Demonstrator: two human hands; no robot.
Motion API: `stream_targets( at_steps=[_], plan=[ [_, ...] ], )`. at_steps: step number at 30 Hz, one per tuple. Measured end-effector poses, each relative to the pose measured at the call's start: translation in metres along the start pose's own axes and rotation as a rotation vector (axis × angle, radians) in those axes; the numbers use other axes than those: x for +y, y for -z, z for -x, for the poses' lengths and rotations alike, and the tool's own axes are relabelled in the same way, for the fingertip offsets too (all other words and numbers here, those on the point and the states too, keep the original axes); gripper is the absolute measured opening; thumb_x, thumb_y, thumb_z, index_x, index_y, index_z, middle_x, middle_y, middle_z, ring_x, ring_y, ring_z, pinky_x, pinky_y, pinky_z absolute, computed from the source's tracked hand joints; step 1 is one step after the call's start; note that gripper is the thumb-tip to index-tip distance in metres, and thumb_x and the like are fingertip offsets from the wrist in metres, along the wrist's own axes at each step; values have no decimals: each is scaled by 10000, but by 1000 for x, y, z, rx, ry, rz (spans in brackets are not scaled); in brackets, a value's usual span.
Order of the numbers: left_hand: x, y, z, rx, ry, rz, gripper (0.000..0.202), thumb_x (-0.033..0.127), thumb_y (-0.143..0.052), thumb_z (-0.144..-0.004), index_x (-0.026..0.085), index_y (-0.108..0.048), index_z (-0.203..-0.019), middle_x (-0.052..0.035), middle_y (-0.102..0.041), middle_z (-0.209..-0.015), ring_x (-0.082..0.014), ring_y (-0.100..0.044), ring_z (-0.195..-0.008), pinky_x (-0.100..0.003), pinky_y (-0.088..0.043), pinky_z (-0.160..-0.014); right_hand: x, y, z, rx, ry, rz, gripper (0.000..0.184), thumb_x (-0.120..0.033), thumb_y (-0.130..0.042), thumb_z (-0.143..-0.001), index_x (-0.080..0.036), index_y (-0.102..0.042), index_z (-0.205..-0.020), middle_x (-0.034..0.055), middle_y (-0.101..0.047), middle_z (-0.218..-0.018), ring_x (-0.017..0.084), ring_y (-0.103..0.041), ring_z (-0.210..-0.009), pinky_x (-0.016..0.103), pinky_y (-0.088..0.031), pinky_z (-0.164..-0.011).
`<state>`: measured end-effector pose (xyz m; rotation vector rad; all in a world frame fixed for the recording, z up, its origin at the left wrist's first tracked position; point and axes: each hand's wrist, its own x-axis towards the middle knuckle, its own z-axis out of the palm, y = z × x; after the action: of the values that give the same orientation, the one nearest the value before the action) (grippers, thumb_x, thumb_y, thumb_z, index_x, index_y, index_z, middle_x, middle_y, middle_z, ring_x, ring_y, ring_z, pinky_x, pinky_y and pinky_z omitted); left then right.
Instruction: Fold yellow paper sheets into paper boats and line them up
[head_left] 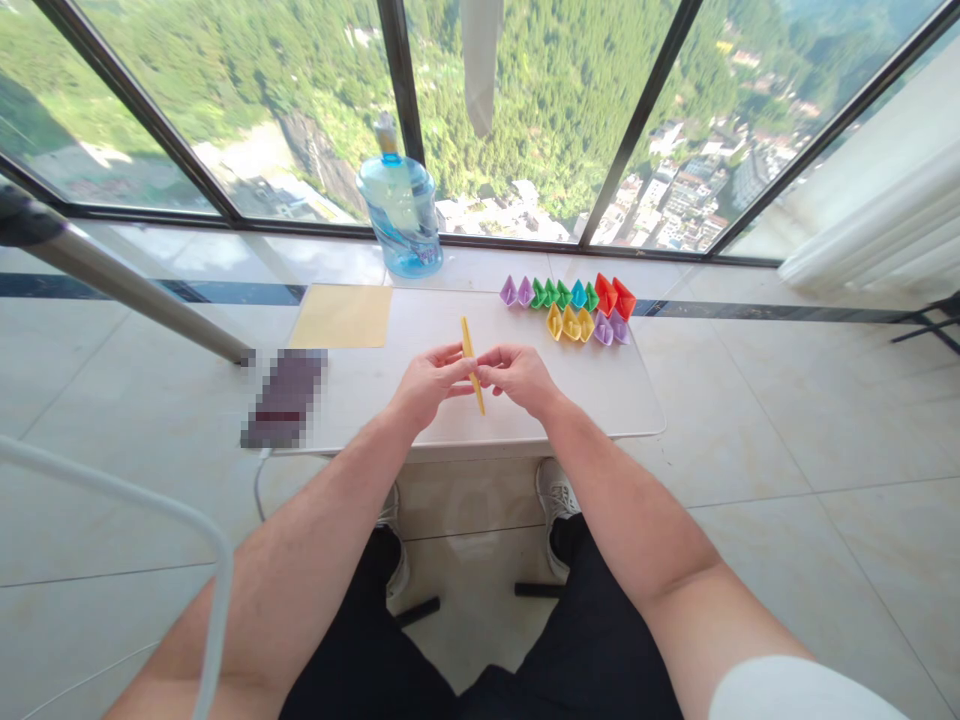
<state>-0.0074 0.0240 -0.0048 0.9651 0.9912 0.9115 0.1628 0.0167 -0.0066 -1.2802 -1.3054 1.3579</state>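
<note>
A narrow folded strip of yellow paper [470, 356] is held on edge above the small white table [600, 395]. My left hand [430, 383] pinches it from the left and my right hand [519, 377] pinches it from the right, fingers closed on its middle. A flat yellow sheet stack [343, 316] lies at the table's far left. Several folded paper boats [570, 305] in purple, green, blue, red and yellow stand in two rows at the far right corner.
A blurred dark phone-like object [285, 398] lies on the table's left edge. A blue water jug [400, 210] stands on the window ledge behind. A metal pole [127, 285] slants in from the left. My legs and shoes are under the table.
</note>
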Motion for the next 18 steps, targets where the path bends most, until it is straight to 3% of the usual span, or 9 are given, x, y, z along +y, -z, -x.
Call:
stream_targets(
  at_steps=[10, 18],
  plan=[
    [0, -1, -1, 37, 13, 8, 544, 353, -892, -626, 164, -731, -1110, -87, -767, -979, -244, -735, -903, -486, -598, -888, -4, -1, 2, -16, -36, -30, 159, -283, -785, -700, -171, -734, -800, -3, -711, -679, 131, -687, -653, 196, -506, -513],
    [1, -3, 1, 28, -10, -25, 500, 384, -878, -641, 180, -756, -1080, -89, -776, -981, -259, -743, -898, -485, -598, -885, -7, -1, 2, 0, -36, -4, 115, -252, -750, -716, -172, -733, -797, -9, -704, -673, 126, -685, -658, 192, -505, -521]
  ],
)
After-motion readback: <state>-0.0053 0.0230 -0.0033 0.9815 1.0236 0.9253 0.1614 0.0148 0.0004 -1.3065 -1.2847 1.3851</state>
